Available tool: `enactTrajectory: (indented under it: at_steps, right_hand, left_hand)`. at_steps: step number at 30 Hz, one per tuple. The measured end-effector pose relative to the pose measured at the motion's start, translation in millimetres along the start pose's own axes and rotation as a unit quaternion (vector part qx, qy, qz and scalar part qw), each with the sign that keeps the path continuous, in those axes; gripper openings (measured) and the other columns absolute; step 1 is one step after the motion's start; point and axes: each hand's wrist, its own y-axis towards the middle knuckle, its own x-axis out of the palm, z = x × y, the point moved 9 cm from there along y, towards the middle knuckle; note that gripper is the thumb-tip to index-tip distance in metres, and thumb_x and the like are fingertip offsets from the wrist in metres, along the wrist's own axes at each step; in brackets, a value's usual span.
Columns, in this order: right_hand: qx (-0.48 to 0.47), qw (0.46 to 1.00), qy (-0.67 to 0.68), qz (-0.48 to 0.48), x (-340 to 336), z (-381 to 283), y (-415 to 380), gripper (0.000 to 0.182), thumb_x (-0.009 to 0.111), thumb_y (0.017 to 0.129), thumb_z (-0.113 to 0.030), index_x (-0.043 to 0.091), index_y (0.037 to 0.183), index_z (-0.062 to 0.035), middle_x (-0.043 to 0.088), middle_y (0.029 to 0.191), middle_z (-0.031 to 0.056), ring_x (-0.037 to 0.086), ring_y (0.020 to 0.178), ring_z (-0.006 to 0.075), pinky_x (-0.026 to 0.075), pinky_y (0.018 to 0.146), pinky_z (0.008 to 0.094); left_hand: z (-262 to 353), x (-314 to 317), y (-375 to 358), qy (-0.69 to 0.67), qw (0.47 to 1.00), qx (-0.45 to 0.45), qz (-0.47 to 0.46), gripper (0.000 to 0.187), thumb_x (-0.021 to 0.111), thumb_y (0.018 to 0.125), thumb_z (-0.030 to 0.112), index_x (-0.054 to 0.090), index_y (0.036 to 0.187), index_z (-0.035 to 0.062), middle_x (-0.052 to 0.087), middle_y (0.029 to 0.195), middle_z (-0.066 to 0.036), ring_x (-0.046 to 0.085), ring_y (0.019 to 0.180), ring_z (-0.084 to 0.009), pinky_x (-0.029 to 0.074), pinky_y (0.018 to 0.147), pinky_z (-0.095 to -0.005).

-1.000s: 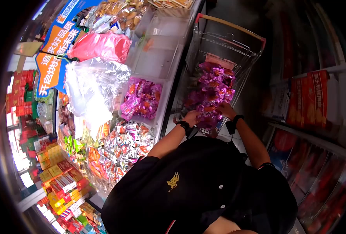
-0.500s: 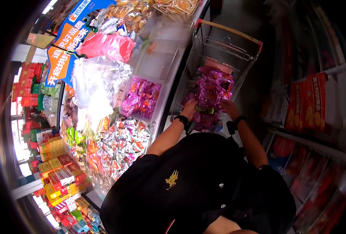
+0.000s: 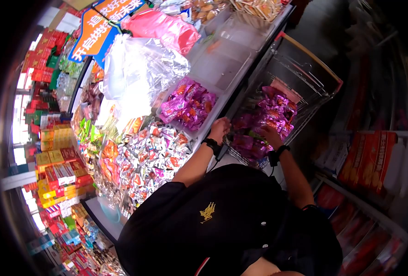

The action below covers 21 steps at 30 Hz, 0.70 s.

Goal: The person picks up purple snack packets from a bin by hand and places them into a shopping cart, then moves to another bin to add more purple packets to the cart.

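Shiny purple snack packets lie heaped in a wire shopping cart. My right hand rests on the near part of this heap, its fingers bent round a packet with a bit of green showing. Beside the cart's left edge is my left hand, fingers curled; its palm side is hidden, and no packet shows in it. To its upper left, a clear plastic bin on the display counter holds more purple packets of the same kind.
Silver-and-red wrapped snacks are piled on the counter left of my arm. Clear plastic bags and a pink bag lie behind. Shelves with a red box stand on the right. Stacked cartons are far left.
My left hand has drawn away from the packets to the cart's left edge. My right hand has shifted inward over the heap. The view has turned, moving the counter and cart rightward in the picture.
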Motion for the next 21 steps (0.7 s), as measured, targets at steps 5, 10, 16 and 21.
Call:
enactTrajectory:
  at_steps: [5, 10, 16, 21]
  right_hand:
    - [-0.047, 0.998, 0.014, -0.039, 63.8, -32.4, 44.2, 0.022, 0.056, 0.088, -0.011, 0.056, 0.105, 0.0012, 0.060, 0.082, 0.0037, 0.058, 0.077, 0.0118, 0.048, 0.069, 0.0257]
    - [-0.065, 0.987, 0.108, -0.098, 126.7, -62.2, 76.5, 0.019, 0.053, 0.089, -0.009, 0.055, 0.105, 0.0024, 0.061, 0.084, 0.0050, 0.061, 0.079, 0.0125, 0.049, 0.070, 0.0260]
    - [-0.087, 0.991, -0.087, -0.061, 173.6, -128.2, 113.9, 0.019, 0.054, 0.089, -0.010, 0.058, 0.105, -0.0006, 0.065, 0.093, 0.0079, 0.062, 0.085, 0.0163, 0.048, 0.078, 0.0290]
    - [-0.221, 0.958, -0.180, -0.032, 214.4, -149.8, 159.0, 0.020, 0.051, 0.088, -0.006, 0.058, 0.105, 0.0005, 0.065, 0.095, 0.0111, 0.061, 0.090, 0.0185, 0.047, 0.080, 0.0296]
  left_hand:
    - [62.3, -63.5, -10.2, -0.295, 0.911, -0.238, 0.163, 0.015, 0.045, 0.087, 0.008, 0.053, 0.099, 0.0088, 0.058, 0.089, -0.002, 0.061, 0.080, -0.0164, 0.049, 0.070, -0.0291]
    - [33.5, -117.3, -21.1, -0.385, 0.826, -0.293, 0.287, 0.010, 0.048, 0.087, 0.009, 0.054, 0.095, 0.0090, 0.058, 0.087, -0.002, 0.060, 0.081, -0.0164, 0.049, 0.075, -0.0302]
    - [-17.1, -131.9, -20.2, -0.442, 0.781, -0.346, 0.274, 0.012, 0.050, 0.087, 0.014, 0.056, 0.095, 0.0079, 0.059, 0.088, -0.003, 0.058, 0.081, -0.0160, 0.047, 0.076, -0.0296]
    - [6.5, -143.8, -9.5, -0.243, 0.858, -0.352, 0.283, 0.027, 0.050, 0.084, 0.024, 0.059, 0.101, 0.0055, 0.058, 0.092, -0.002, 0.052, 0.080, -0.0140, 0.042, 0.073, -0.0290]
